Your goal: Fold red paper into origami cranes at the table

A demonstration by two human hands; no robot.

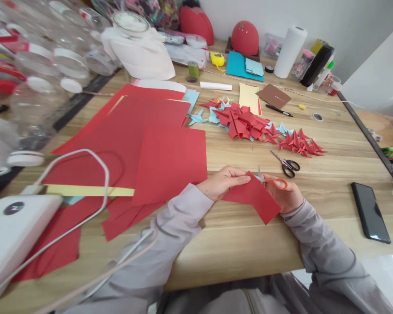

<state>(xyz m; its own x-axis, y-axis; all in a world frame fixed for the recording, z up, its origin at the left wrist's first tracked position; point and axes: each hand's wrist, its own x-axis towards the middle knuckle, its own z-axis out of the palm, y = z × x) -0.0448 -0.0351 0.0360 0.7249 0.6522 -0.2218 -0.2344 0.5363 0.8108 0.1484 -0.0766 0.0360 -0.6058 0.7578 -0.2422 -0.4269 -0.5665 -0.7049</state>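
Near the table's front edge my left hand pinches a piece of red paper, whose parts spread downward at an angle. My right hand holds orange-handled scissors, with the blades at the top edge of that paper. Just beyond my hands lie black-handled scissors. A heap of folded red paper pieces, with some light blue ones among them, stretches across the table behind. Left of my left hand are large red sheets, stacked and overlapping.
A white device with a looping white cable sits at the left, below many clear plastic bottles. A black phone lies at the right. Farther back are a white roll, yellow tape measure, teal paper and black pen.
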